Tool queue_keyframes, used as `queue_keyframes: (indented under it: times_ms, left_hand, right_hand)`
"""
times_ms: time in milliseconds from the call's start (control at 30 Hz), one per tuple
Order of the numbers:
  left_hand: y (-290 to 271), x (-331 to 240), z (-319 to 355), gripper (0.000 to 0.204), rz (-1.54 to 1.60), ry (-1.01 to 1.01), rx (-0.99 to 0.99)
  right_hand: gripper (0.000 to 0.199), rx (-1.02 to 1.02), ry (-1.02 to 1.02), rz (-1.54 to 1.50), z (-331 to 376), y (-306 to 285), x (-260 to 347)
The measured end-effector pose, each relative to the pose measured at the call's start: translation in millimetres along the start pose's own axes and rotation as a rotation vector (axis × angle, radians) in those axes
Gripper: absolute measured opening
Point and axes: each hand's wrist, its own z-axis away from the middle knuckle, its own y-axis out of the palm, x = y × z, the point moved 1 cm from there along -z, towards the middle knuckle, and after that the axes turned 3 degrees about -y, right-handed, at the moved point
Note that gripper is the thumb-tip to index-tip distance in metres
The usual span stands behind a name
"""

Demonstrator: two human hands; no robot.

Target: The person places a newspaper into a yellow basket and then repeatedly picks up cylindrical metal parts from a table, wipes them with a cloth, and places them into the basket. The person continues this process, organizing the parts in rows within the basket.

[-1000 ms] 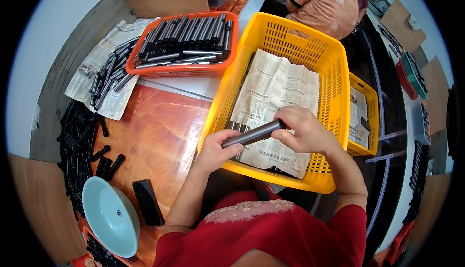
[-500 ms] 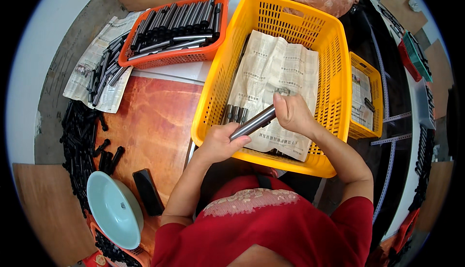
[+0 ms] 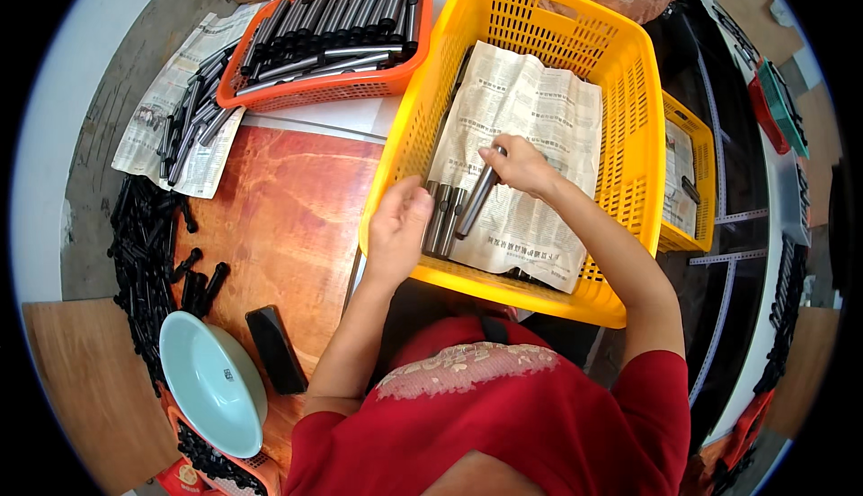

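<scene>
The right hand [image 3: 520,165] has carried the grey metal tube [image 3: 476,201] deeper into the large yellow basket [image 3: 629,100] since a second ago, tilting it steeply beside two tubes [image 3: 440,217] already lying on the newspaper lining [image 3: 530,136]; its fingers pinch the tube's upper end. The left hand [image 3: 397,226], loosely curled, rests on the basket's near-left rim, touching those laid tubes.

The work surface is a reddish-brown wooden table [image 3: 279,208] on a grey concrete floor. At far left, short black rods [image 3: 148,244] lie heaped along the table's edge, with more tubes spread on a sheet of newspaper [image 3: 162,118] above them. Nearer the person sit a pale green bowl [image 3: 211,379] and a black rectangular block [image 3: 276,348]. An orange basket [image 3: 333,37] packed with dark tubes stands at top centre. To the right, a smaller yellow basket [image 3: 688,172], also paper-lined, sits behind the large one, and metal racking [image 3: 764,226] runs along the right edge.
</scene>
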Motion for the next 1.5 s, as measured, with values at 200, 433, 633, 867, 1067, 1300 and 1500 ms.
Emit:
queue_keyframes:
  times_ms: [200, 433, 633, 867, 1067, 1300, 1500]
  left_hand:
    - [-8, 7, -4, 0.025, 0.271, -0.155, -0.014]
    - [-10, 12, -3, 0.027, 0.286, -0.111, 0.029]
    - [-10, 7, -3, 0.028, 0.296, -0.156, 0.023]
    - [-9, 13, -2, 0.028, 0.297, -0.124, -0.026]
    - [-9, 8, 0, 0.031, 0.393, -0.122, -0.039]
    - [-13, 5, 1, 0.032, 0.311, -0.112, 0.018]
    - [-11, 8, 0, 0.032, 0.313, -0.112, 0.052]
  right_hand:
    - [0.046, 0.147, 0.234, 0.249, -32, 63, -74]
    - [0.053, 0.201, 0.371, 0.044, -42, 96, -93]
    - [0.038, 0.271, 0.353, 0.252, -48, 90, -92]
    - [0.034, 0.323, 0.035, 0.791, -49, 68, -47]
    - [0.026, -0.450, -0.539, 0.517, -73, 2, 91]
    - [0.024, 0.030, -0.588, 0.758, -168, 6, 172]
    - [0.028, 0.081, -0.593, 1.003, -195, 17, 171]
